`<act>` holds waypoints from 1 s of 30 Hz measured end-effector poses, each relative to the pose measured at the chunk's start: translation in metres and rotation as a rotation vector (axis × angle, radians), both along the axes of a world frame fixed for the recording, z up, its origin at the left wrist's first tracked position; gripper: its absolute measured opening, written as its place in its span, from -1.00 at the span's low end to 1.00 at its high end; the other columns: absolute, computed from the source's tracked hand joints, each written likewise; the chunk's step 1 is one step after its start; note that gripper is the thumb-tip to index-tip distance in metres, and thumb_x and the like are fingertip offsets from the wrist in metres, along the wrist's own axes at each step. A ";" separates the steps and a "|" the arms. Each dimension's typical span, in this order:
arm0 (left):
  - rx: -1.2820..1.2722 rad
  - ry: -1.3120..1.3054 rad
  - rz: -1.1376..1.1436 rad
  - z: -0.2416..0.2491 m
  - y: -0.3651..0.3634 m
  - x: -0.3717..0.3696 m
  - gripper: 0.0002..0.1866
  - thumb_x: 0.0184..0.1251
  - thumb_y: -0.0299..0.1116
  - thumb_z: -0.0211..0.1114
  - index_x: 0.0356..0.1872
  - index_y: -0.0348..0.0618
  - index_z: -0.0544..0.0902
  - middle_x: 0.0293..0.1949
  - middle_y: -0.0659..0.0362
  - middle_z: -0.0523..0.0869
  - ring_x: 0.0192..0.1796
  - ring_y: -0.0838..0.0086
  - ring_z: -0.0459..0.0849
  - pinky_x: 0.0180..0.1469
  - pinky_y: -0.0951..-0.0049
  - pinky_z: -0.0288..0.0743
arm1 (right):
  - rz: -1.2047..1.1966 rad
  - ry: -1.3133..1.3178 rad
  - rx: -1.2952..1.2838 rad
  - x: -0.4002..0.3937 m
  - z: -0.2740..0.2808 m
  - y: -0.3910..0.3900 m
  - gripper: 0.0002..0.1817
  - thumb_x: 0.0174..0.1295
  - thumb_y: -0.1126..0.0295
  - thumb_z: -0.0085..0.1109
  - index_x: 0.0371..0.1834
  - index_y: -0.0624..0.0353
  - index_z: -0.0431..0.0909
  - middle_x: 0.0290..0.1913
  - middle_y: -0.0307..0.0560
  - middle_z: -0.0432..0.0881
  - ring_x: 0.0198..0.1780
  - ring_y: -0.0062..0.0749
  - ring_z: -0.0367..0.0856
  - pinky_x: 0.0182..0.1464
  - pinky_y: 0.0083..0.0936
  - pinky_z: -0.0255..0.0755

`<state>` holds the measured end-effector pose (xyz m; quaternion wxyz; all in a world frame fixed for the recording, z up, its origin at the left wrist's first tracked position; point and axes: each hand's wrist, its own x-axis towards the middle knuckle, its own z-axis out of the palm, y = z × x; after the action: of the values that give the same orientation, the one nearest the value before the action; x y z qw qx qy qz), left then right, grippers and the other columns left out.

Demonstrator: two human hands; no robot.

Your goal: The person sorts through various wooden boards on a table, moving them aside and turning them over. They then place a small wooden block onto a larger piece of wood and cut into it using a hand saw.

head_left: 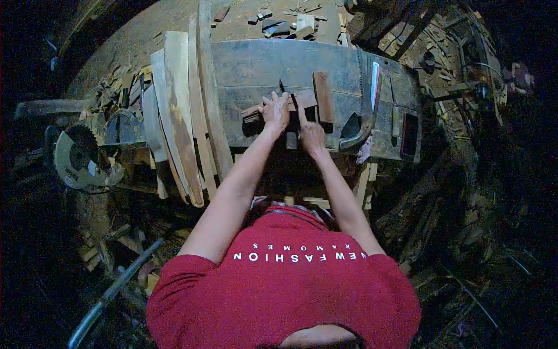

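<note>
My left hand [276,110] lies with fingers spread on a short strip of wood [251,110], pressing it on the dark workbench [256,64]. Close beside it, my right hand [313,136] is closed with the index finger stretched forward along a dark, narrow-bladed tool [296,100]. The blade points away from me and crosses the wood between my hands; the handle is hidden in my fingers. A flat piece of light reddish wood [305,99] shows just right of the blade. Farther right, a reddish-brown block [323,96] lies lengthwise away from me.
Long boards [180,110] lie across the bench's left side, near a circular saw blade [81,150]. On the right are a handsaw [375,84], a dark curved handle [357,139] and a dark rectangular case [410,134]. Wood offcuts [305,24] litter the ground beyond.
</note>
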<state>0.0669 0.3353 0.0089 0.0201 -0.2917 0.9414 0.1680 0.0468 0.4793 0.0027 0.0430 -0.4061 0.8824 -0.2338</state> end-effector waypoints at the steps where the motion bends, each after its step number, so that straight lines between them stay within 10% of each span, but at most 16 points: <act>1: -0.031 0.008 0.002 -0.004 0.000 0.000 -0.75 0.18 -0.37 0.03 -0.09 0.00 0.44 0.08 -0.08 0.39 0.05 -0.19 0.38 -0.11 -0.20 0.37 | 0.001 0.000 0.002 0.010 0.006 0.011 -0.24 -0.11 0.57 0.04 0.29 0.13 0.07 -0.62 0.18 0.50 -0.55 0.05 0.53 -0.53 -0.17 0.38; 13: -0.087 -0.017 0.005 0.001 0.005 0.002 -0.72 0.20 -0.38 0.02 -0.04 -0.01 0.42 0.11 -0.08 0.38 0.09 -0.20 0.35 -0.10 -0.21 0.35 | 0.048 0.164 -0.042 -0.001 0.001 -0.003 -0.27 -0.09 0.54 0.03 0.27 0.26 0.05 -0.62 0.10 0.54 -0.59 -0.04 0.55 -0.57 -0.18 0.38; 15: -0.077 -0.027 0.005 0.009 0.004 0.000 -0.73 0.20 -0.38 0.02 -0.05 -0.01 0.42 0.10 -0.07 0.38 0.09 -0.21 0.36 -0.09 -0.21 0.35 | -0.043 -0.067 0.036 -0.017 0.010 -0.025 -0.79 -0.11 0.46 0.08 -0.34 0.24 0.55 -0.61 0.16 0.52 -0.54 -0.02 0.56 -0.52 -0.21 0.43; 17: -0.037 -0.070 0.003 0.018 0.006 0.000 -0.74 0.19 -0.39 0.02 -0.07 0.00 0.43 0.10 -0.06 0.40 0.08 -0.20 0.37 -0.08 -0.21 0.34 | -0.076 -0.056 0.068 -0.014 0.017 -0.027 -0.86 -0.13 0.45 0.10 -0.73 0.29 0.47 -0.60 0.19 0.52 -0.52 0.00 0.56 -0.50 -0.22 0.44; 20: -0.076 -0.038 0.031 0.010 0.007 0.001 -0.74 0.19 -0.39 0.03 -0.08 -0.01 0.43 0.10 -0.04 0.40 0.09 -0.19 0.37 -0.07 -0.20 0.34 | -0.057 -0.096 0.033 0.004 0.020 -0.001 -0.75 -0.15 0.52 0.08 -0.32 0.29 0.54 -0.60 0.23 0.50 -0.53 0.02 0.55 -0.51 -0.20 0.42; 22: -0.103 -0.022 0.038 0.002 0.008 0.001 -0.74 0.19 -0.39 0.03 -0.07 -0.01 0.43 0.11 -0.04 0.40 0.09 -0.20 0.36 -0.07 -0.20 0.34 | -0.058 -0.082 0.077 0.027 0.025 0.028 -0.34 -0.19 0.61 0.06 0.16 0.23 0.28 -0.62 0.22 0.49 -0.54 0.04 0.53 -0.52 -0.19 0.38; 25: -0.135 -0.013 0.043 0.001 0.009 0.000 -0.73 0.20 -0.39 0.02 -0.05 0.00 0.43 0.13 -0.05 0.38 0.10 -0.20 0.35 -0.06 -0.20 0.33 | -0.028 -0.122 0.187 0.049 0.027 0.062 -0.08 -0.22 0.67 0.04 0.34 0.16 -0.10 -0.64 0.20 0.48 -0.56 0.04 0.52 -0.53 -0.19 0.33; 29: -0.078 -0.067 0.021 0.008 0.007 0.001 -0.73 0.21 -0.37 0.00 -0.04 0.01 0.42 0.15 -0.06 0.35 0.11 -0.22 0.33 -0.04 -0.23 0.30 | 0.029 -0.038 0.093 0.026 0.031 0.033 -0.15 -0.20 0.65 0.03 0.32 0.19 -0.01 -0.62 0.23 0.49 -0.56 0.02 0.53 -0.53 -0.18 0.35; 30: -0.084 -0.062 0.024 0.008 0.007 0.001 -0.73 0.21 -0.37 0.00 -0.04 0.01 0.42 0.15 -0.06 0.35 0.11 -0.22 0.33 -0.04 -0.23 0.30 | -0.041 -0.099 0.184 0.016 0.012 0.018 -0.28 -0.03 0.53 -0.02 0.31 0.14 0.03 -0.58 0.02 0.54 -0.58 -0.10 0.52 -0.23 -0.16 0.32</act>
<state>0.0679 0.3421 0.0173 0.0353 -0.3086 0.9430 0.1196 0.0633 0.4969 0.0145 0.1188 -0.3704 0.9050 -0.1722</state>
